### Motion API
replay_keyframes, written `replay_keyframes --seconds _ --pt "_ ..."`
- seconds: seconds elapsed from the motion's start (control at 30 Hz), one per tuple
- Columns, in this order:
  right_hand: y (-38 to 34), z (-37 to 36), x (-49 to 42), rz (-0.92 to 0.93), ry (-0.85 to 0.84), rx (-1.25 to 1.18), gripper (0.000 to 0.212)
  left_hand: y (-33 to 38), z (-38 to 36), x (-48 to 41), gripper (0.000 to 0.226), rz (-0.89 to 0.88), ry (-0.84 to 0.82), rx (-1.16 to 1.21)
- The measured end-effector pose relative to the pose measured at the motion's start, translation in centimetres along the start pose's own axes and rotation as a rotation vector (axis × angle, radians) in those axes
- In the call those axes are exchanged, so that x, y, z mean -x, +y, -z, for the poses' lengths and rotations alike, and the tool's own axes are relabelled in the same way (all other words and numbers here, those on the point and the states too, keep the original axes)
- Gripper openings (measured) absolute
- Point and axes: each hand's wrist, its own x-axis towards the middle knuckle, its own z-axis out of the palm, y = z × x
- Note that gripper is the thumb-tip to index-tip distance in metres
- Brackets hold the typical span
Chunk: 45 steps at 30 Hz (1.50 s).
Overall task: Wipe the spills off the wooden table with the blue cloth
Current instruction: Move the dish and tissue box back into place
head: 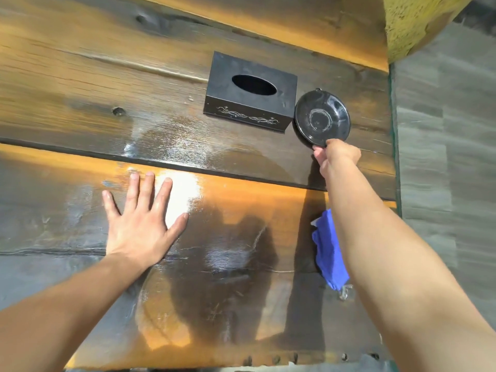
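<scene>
The wooden table [80, 76] of dark and orange planks fills the view, with wet, shiny streaks [166, 146] across its middle. The blue cloth [327, 251] lies crumpled near the table's right edge, partly hidden under my right forearm. My left hand [139, 221] rests flat on the table, fingers spread, holding nothing. My right hand [335, 157] reaches forward and pinches the near rim of a black dish [322, 118], which is tilted up off the table beside the tissue box.
A black tissue box [249, 92] with an oval slot stands at the back centre, touching the dish's left side. The table's right edge [393, 146] borders a grey floor. A yellow textured object [413, 25] sits at the top right.
</scene>
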Motion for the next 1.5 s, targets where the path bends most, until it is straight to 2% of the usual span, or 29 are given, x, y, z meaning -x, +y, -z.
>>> replay_keyframes --seconds 0.13,0.23,0.5,0.67,0.8,0.87,0.97,1.07,1.2,1.33,1.5 --pt "0.7 0.1 0.4 0.027 0.061 -0.099 0.016 0.1 0.1 -0.1 0.086 0.004 -0.015 0.014" --pt "1.7 0.9 2.0 0.037 0.111 -0.174 0.026 0.3 0.1 -0.1 0.085 0.008 -0.002 0.024" --pt "8.5 5.9 9.2 0.093 0.098 -0.150 0.035 0.2 0.5 -0.2 0.085 -0.019 -0.032 0.055" --pt "11.8 4.4 16.2 0.081 -0.012 -0.112 0.032 -0.2 1.4 -0.1 0.078 -0.065 -0.036 0.103" --pt "13.6 0.3 20.6 0.100 -0.143 -0.036 0.034 -3.5 2.7 -0.2 0.060 -0.125 -0.012 0.369" --pt "14.0 -1.9 22.5 0.086 -0.214 0.010 0.033 -6.8 3.5 -0.8 0.058 -0.133 0.038 0.477" --pt "14.1 -5.7 24.4 0.064 -0.276 0.056 0.030 -11.6 4.2 -2.2 0.063 -0.101 0.111 0.387" --pt "14.0 -9.2 25.3 0.081 -0.294 0.118 0.022 -14.8 4.5 -3.4 0.077 -0.035 0.054 0.258" --pt "14.0 -12.4 25.0 0.105 -0.268 0.191 0.019 -16.4 4.5 -4.3 0.083 -0.048 -0.001 0.175" --pt "14.3 -13.7 24.0 0.079 -0.222 0.222 0.010 -16.2 3.8 -4.3 0.087 -0.049 0.022 0.073" --pt "14.6 -13.5 23.5 0.057 -0.216 0.210 0.023 -16.1 3.9 -4.4 0.088 -0.049 0.009 0.045"
